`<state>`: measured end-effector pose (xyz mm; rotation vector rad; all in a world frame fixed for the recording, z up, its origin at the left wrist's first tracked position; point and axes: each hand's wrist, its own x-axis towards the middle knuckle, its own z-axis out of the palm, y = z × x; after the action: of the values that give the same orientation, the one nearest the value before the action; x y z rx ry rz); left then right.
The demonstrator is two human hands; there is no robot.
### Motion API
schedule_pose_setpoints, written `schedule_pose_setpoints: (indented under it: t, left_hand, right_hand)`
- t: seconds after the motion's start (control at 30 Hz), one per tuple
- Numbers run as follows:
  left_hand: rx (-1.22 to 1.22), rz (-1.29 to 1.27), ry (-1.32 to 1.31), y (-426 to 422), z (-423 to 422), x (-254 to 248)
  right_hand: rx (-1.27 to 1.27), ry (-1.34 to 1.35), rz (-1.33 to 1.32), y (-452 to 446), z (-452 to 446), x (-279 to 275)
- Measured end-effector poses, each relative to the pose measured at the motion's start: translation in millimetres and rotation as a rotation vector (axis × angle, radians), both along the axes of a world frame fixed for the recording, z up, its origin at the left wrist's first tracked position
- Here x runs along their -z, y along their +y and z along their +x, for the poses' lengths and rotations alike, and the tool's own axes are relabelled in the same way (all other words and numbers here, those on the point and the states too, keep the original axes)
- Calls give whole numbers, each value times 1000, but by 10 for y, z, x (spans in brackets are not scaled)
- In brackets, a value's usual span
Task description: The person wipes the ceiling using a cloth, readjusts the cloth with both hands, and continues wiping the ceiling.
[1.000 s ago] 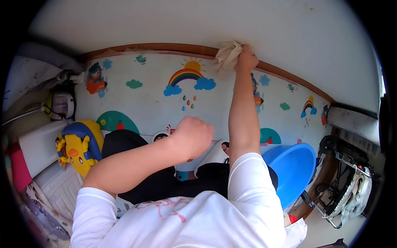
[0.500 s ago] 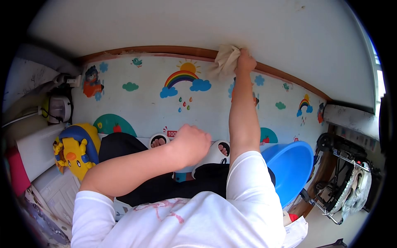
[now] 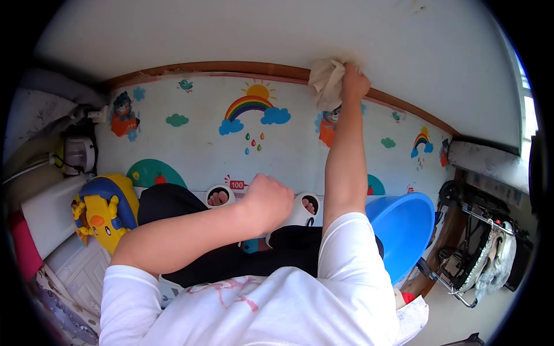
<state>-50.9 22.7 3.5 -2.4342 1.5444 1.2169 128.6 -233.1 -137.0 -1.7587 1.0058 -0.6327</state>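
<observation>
My right hand (image 3: 355, 83) is stretched out far in front of me, closed on a crumpled beige cloth (image 3: 328, 82). The cloth lies against the brown wooden trim (image 3: 271, 70) and the edge of the white surface above it, which has a brownish smudge there. Part of the cloth hangs down over the sticker-covered panel (image 3: 193, 138). Bent in front of my body, my left hand (image 3: 269, 202) is curled into a fist above my dark trousers (image 3: 202, 265). Its back faces me, and I see nothing sticking out of it.
A blue basin (image 3: 405, 236) stands tilted by my right side, with a folded stroller (image 3: 485, 248) beyond it. On my left are a yellow and blue duck-faced toy (image 3: 104, 216) and a white drawer unit (image 3: 81, 271). My feet are in white slippers (image 3: 220, 197).
My right hand has shifted slightly to the right along the trim with the cloth, uncovering more of a bear sticker. My left fist has stayed almost where it was.
</observation>
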Motion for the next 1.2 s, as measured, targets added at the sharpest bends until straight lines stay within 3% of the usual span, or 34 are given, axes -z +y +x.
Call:
schedule_pose_setpoints:
  t: [0.07,0.17,0.27,0.37,0.47,0.57,0.67,0.87,0.97,1.07,1.2]
  left_hand:
    - [-26,-20,-7,3,-6,-24]
    - [-34,-47,-42,66,-50,-3]
    - [-27,-20,-22,47,-16,-46]
    - [-23,-57,-51,-8,-28,10]
    - [-39,-93,-23,5,1,27]
    - [-56,-85,-30,10,23,40]
    - [-39,-89,-29,-14,40,38]
    - [-36,-106,-35,-41,72,83]
    - [-29,-37,-40,-43,70,15]
    - [-18,-83,-33,-29,62,51]
    - [-22,-95,-60,-7,59,58]
  right_hand:
    - [63,32,13,-95,-5,91]
    - [-43,39,22,-297,27,157]
    - [-63,-81,134,-224,46,37]
    - [7,-135,369,-361,143,422]
    - [48,-108,363,-297,122,353]
    - [-10,-188,392,-119,45,-78]
    - [9,-292,535,-145,101,90]
    - [57,-231,472,-116,69,20]
    - [-8,-395,668,-81,62,5]
    - [148,-271,621,-90,124,246]
    - [68,-258,571,2,51,-11]
